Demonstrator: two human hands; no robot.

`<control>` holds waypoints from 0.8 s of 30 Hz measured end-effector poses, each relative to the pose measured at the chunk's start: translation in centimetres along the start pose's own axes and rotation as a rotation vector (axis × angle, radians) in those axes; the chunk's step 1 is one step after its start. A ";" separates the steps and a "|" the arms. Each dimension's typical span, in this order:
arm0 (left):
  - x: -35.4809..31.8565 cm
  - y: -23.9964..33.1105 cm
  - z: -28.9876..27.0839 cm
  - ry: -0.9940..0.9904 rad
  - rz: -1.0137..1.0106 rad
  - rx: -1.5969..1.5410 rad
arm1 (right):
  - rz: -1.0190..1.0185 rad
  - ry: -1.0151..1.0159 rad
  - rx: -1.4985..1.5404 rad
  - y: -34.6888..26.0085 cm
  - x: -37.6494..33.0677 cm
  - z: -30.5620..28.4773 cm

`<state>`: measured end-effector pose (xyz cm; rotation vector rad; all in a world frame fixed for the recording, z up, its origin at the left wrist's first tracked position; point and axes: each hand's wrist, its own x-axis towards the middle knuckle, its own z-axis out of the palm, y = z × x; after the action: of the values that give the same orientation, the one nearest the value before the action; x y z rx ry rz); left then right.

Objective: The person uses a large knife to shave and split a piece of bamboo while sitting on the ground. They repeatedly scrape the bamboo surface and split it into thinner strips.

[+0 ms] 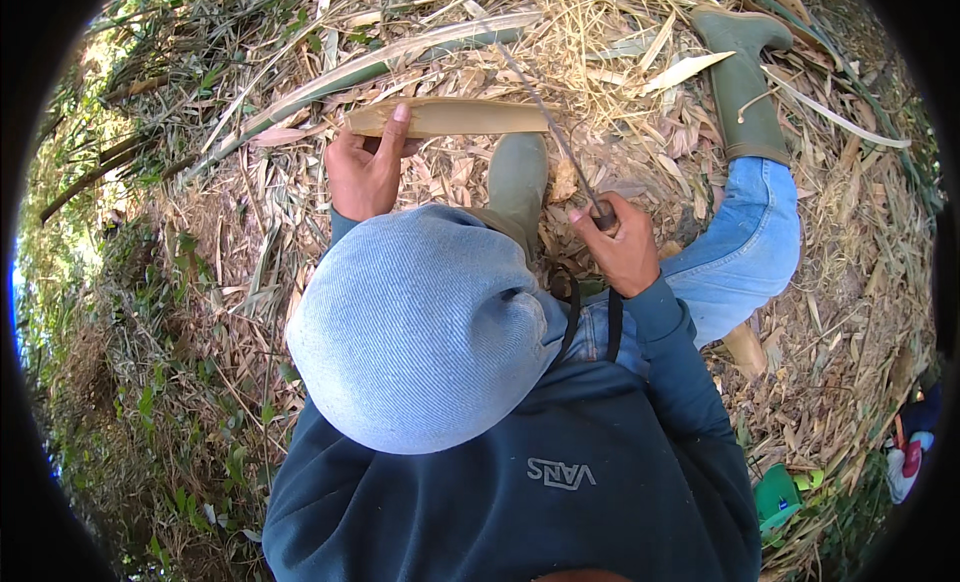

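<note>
My left hand (365, 174) is closed on the left end of a flat tan strip (455, 117) that looks like a dry bamboo sheath, thumb on top. The strip stretches rightward, roughly level, above the toe of my near boot. In my right hand (625, 247) is a long thin knife (565, 142), gripped by its dark round handle. Its narrow blade points up and to the left, crossing over the strip near the right end. I cannot tell whether blade and strip touch.
Green rubber boots (742, 97) and my bent, jeans-clad left knee (420, 332) frame the work. A long split green stalk (370, 74) lies beyond the strip, near straw (610, 42). Dry leaves cover the ground. A green plastic object (776, 497) sits at lower right.
</note>
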<state>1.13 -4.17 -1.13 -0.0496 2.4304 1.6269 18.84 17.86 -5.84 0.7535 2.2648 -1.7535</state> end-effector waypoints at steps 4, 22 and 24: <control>-1.2 2.5 -0.8 -0.048 -0.073 0.053 | 0.026 -0.107 -0.060 -1.3 -0.5 0.9; -2.8 2.0 -2.6 -0.320 0.026 0.417 | -0.191 -0.126 -0.170 -4.5 1.2 4.6; -2.8 1.5 -2.6 -0.309 0.036 0.376 | -0.237 -0.112 -0.150 -4.4 1.0 4.7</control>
<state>3.22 -6.21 1.73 0.2844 2.4505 1.0690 15.02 12.91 -3.87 0.3622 2.4572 -1.6470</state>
